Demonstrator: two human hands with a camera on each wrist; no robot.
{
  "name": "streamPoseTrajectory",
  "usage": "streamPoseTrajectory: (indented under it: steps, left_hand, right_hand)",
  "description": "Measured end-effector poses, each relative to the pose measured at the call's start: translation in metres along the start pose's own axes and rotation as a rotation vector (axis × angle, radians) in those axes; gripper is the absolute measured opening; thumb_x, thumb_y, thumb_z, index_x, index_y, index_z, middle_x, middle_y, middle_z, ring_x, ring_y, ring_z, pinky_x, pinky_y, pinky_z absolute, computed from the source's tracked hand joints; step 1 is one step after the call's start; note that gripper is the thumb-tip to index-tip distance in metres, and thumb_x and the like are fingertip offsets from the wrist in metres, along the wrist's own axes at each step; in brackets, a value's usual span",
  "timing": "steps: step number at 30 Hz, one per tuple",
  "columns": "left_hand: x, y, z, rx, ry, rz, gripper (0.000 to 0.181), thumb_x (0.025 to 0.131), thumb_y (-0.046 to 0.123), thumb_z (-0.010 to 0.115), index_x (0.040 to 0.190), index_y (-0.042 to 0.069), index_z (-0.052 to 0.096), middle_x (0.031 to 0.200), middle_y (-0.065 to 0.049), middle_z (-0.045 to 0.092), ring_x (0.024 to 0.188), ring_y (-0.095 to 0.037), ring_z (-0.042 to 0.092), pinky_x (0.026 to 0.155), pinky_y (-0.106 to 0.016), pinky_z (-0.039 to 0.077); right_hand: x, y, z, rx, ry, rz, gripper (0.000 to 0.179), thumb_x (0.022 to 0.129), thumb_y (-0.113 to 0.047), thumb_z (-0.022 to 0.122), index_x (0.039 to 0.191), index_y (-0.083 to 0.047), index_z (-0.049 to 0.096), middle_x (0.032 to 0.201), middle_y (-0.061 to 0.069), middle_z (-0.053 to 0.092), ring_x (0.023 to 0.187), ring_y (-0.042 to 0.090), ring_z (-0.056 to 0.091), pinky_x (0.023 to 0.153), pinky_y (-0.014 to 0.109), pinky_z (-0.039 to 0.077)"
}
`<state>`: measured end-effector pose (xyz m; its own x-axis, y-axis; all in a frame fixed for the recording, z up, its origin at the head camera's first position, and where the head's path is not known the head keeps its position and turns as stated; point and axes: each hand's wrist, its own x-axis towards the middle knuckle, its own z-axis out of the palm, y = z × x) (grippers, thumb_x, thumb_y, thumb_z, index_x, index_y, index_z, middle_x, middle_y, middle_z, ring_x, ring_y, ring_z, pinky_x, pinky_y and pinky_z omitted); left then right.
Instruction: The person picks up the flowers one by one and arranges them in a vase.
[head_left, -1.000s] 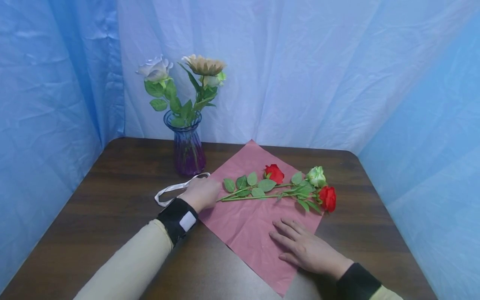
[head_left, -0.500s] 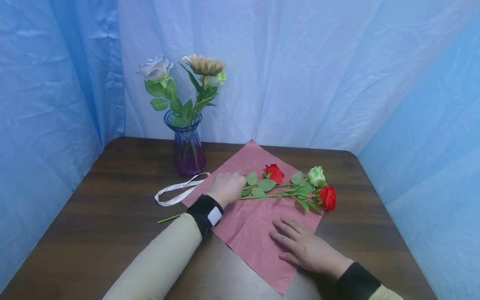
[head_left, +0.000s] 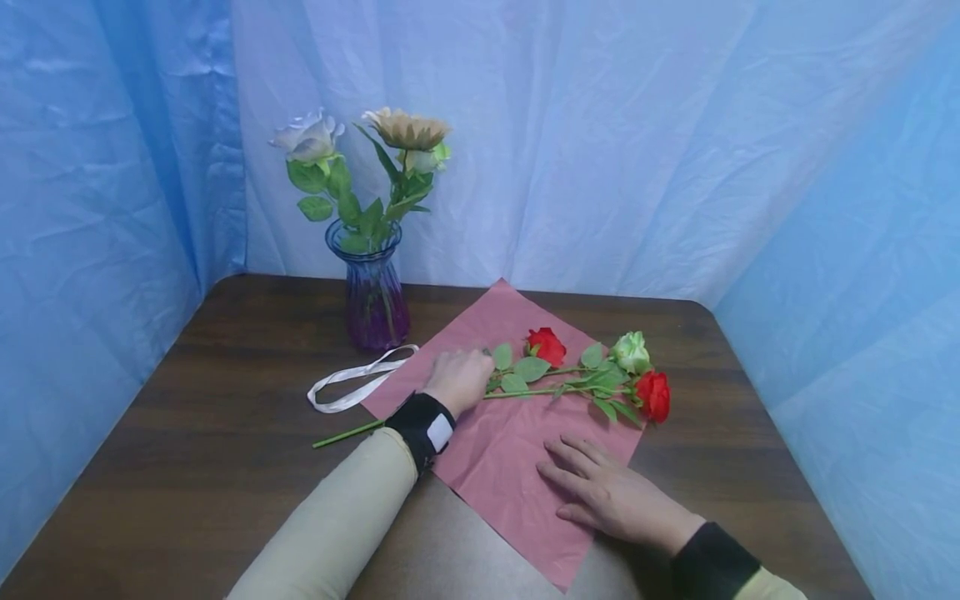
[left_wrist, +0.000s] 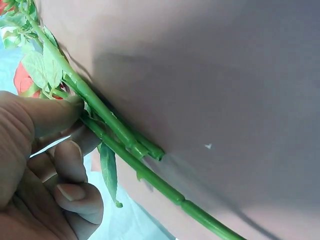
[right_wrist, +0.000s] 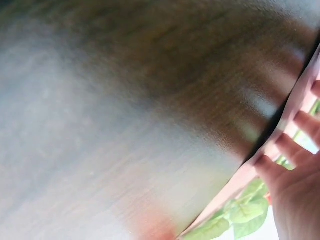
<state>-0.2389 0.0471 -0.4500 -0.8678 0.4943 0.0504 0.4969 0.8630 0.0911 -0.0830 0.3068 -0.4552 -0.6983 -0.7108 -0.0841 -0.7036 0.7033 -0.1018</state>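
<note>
My left hand (head_left: 459,382) pinches a green flower stem (left_wrist: 155,184) between thumb and forefinger, over the left part of the pink wrapping paper (head_left: 495,458). The long stem runs out under the wrist to the lower left, past the paper. Beside it in the left wrist view lie shorter stem ends (left_wrist: 135,145). To the right of this hand are a red rose (head_left: 546,347), a pale green rose (head_left: 632,353) and a second red rose (head_left: 653,397), their leaves overlapping. My right hand (head_left: 618,500) rests on the paper's lower right edge, fingers straight.
A blue and purple glass vase (head_left: 377,300) holding several flowers stands at the back left. In front of it a white ribbon (head_left: 348,404) lies looped on the dark wooden table (head_left: 225,400). Blue curtains (head_left: 570,150) hang around the back and sides.
My left hand has shifted right along the stems onto the leaves, then stayed nearly still. A stem end now shows to the left of the paper. The right hand has not moved.
</note>
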Motion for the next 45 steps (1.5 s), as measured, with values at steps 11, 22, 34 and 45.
streamPoseTrajectory:
  steps: [11,22,34,45]
  left_hand:
    - [-0.005,-0.001,-0.003,-0.006,0.029,0.013,0.015,0.096,0.008,0.063,0.095,0.016,0.076,0.097,-0.002,0.072,0.088,-0.029,0.071,0.064,-0.051,0.057]
    - [-0.009,0.002,-0.018,-0.010,0.077,0.041,0.014,0.093,0.007,0.066,0.099,0.016,0.076,0.096,-0.001,0.070,0.084,-0.029,0.070,0.061,-0.048,0.056]
    - [-0.013,0.015,-0.041,-0.022,0.155,0.119,0.014,0.094,0.012,0.068,0.108,0.015,0.072,0.094,-0.002,0.068,0.080,-0.028,0.071,0.057,-0.045,0.055]
    - [-0.020,0.029,-0.062,-0.052,0.253,0.208,0.010,0.103,0.017,0.058,0.098,0.016,0.067,0.088,0.001,0.064,0.068,-0.025,0.067,0.049,-0.039,0.049]
  right_hand:
    - [0.001,0.001,0.001,-0.034,0.032,-0.028,0.067,0.096,-0.055,0.063,0.153,-0.022,0.049,0.160,0.009,0.043,0.146,0.036,0.039,0.109,0.051,0.044]
    - [0.000,0.002,0.005,-0.058,0.075,-0.053,0.066,0.097,-0.055,0.062,0.152,-0.021,0.051,0.159,0.010,0.044,0.145,0.036,0.041,0.108,0.050,0.046]
    - [-0.001,0.002,0.006,-0.052,0.080,-0.052,0.066,0.098,-0.055,0.060,0.153,-0.021,0.049,0.160,0.011,0.042,0.146,0.037,0.040,0.107,0.051,0.046]
    - [-0.001,0.004,0.006,-0.077,0.125,-0.079,0.066,0.096,-0.053,0.064,0.152,-0.019,0.051,0.158,0.013,0.045,0.144,0.038,0.043,0.107,0.050,0.047]
